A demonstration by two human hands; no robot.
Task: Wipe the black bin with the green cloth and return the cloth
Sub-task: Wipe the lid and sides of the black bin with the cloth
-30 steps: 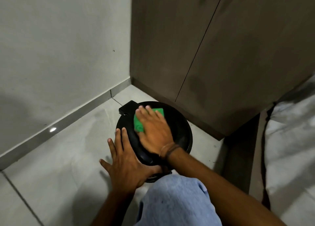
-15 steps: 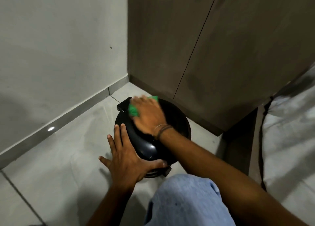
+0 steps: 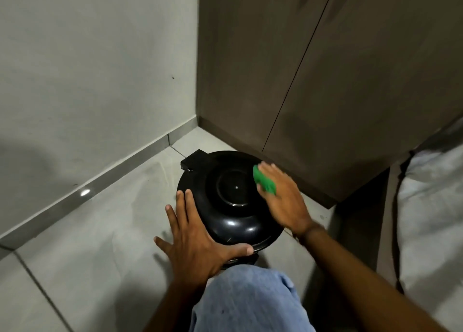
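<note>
Your right hand (image 3: 285,201) presses the crumpled green cloth (image 3: 264,181) under flat fingers on the glossy round black bin (image 3: 230,193) lid's right edge, while your left hand (image 3: 195,241), fingers spread wide, braces its near-left side.

glossy black bin (image 3: 233,206), bright green cloth (image 3: 264,180), pale grey floor tiles (image 3: 100,231), brown cabinet doors (image 3: 325,68), light blue trousers (image 3: 248,304)

green cloth (image 3: 265,181) on black bin (image 3: 230,206) lid's right edge
</note>
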